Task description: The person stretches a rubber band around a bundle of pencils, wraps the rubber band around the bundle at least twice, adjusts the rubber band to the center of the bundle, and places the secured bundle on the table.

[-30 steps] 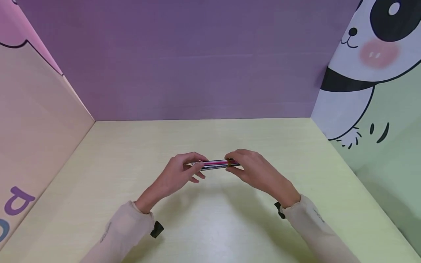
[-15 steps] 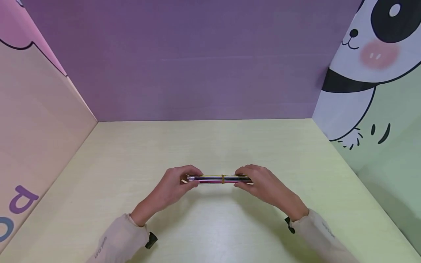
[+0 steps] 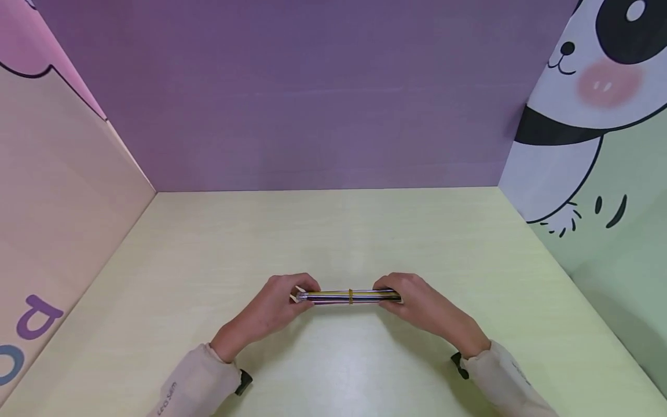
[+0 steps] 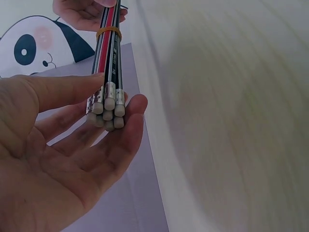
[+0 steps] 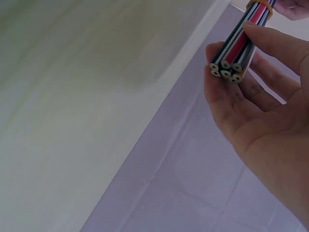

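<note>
A bundle of striped pencils (image 3: pixel 333 297) lies level between my two hands, bound round its middle by a tan rubber band (image 3: pixel 351 296). My left hand (image 3: pixel 283 298) grips the eraser end; several white erasers (image 4: pixel 110 104) in silver ferrules show in the left wrist view. At the other end my right hand (image 3: pixel 414 298) pinches the bundle between thumb and fingers. Flat, unsharpened pencil ends (image 5: pixel 226 64) face the right wrist view, one pencil red among the dark ones. Parts of both ends are hidden behind fingers in the head view.
Under the hands spreads a pale wood-grain table (image 3: pixel 333 243). A purple wall panel (image 3: pixel 323 98) stands behind it, a pink and cream panel (image 3: pixel 57 191) at the left, and a green panel with a panda drawing (image 3: pixel 609 87) at the right.
Both hands have brought the pencil bundle lower and nearer to me. My left hand now pinches further out at the eraser end, and the rubber band shows mid-bundle between the hands.
</note>
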The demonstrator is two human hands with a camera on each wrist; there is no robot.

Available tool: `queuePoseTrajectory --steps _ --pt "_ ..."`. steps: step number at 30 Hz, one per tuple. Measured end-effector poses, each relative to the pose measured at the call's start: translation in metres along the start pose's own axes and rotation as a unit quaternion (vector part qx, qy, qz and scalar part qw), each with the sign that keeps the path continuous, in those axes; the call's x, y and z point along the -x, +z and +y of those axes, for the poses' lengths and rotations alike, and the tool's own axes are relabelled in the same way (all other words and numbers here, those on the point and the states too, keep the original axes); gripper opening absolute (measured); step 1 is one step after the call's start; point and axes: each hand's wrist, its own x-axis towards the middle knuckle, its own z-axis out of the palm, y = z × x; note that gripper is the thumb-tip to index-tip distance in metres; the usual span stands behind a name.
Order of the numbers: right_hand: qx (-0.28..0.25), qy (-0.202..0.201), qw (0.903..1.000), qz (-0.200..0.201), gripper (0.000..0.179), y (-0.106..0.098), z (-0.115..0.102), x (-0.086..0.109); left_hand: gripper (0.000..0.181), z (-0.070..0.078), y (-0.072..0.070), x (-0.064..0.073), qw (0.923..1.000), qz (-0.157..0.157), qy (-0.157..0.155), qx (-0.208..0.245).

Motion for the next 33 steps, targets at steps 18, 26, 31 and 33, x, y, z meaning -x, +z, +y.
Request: queuePoseTrajectory --steps 18,26,31,33 --pt "-0.008 0.01 0.9994 -0.033 0.018 0.0062 0.0015 -0.0066 0.019 -0.0063 0.004 0.0003 0.9974 -0.006 -0.023 -0.068" --pt "-0.002 0.018 0.999 -0.04 0.018 0.0062 0.0035 -0.0057 0.019 -0.0066 0.0078 -0.0023 0.9958 -0.025 -0.032 -0.082" --pt "0.003 0.023 0.999 -0.039 0.018 0.0051 0.0035 -0.0047 0.018 -0.0062 0.0093 -0.0032 0.9952 -0.028 -0.032 -0.088" --pt "0.003 0.025 0.9989 -0.039 0.017 0.0047 0.0039 -0.0046 0.019 -0.0064 0.0097 -0.0035 0.9951 -0.028 -0.032 -0.089"
